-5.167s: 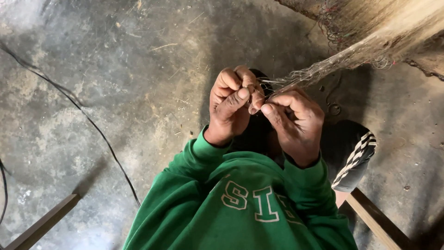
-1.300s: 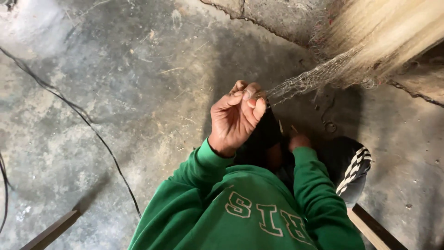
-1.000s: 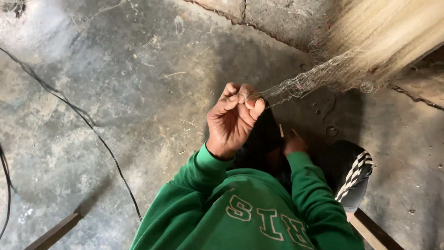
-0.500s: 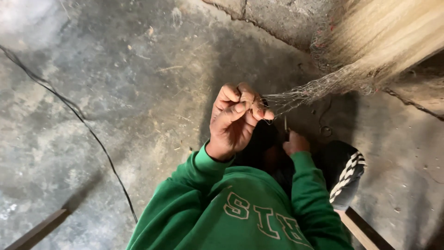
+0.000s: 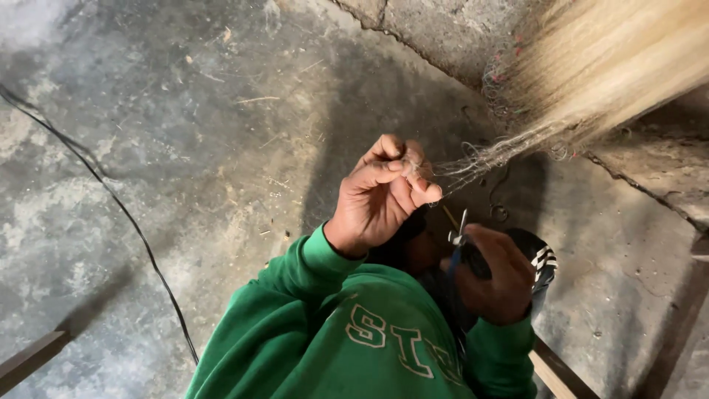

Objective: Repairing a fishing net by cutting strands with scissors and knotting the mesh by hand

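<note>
My left hand [image 5: 380, 193] is raised and pinches the thin end of a pale fibre strand [image 5: 493, 154] between thumb and fingers. The strand runs up and right into a thick blond fibre bundle [image 5: 620, 66] at the top right. Lower down, my right hand [image 5: 496, 275] is closed around a small metal tool with a blue handle [image 5: 458, 238], its tip pointing up toward the strand. Green sweatshirt sleeves [image 5: 310, 295] cover both my arms.
A grey concrete floor [image 5: 162, 148] lies below, cracked near the top right. A black cable [image 5: 111, 196] snakes across the left side. A black shoe with white stripes [image 5: 543, 262] sits under my right hand. Wooden slats show at the bottom left [image 5: 29, 358] and bottom right [image 5: 557, 373].
My right hand let go of the strand, dropped below the left, and now comes up holding the small tool. My left hand has kept its pinch on the fibre end.
</note>
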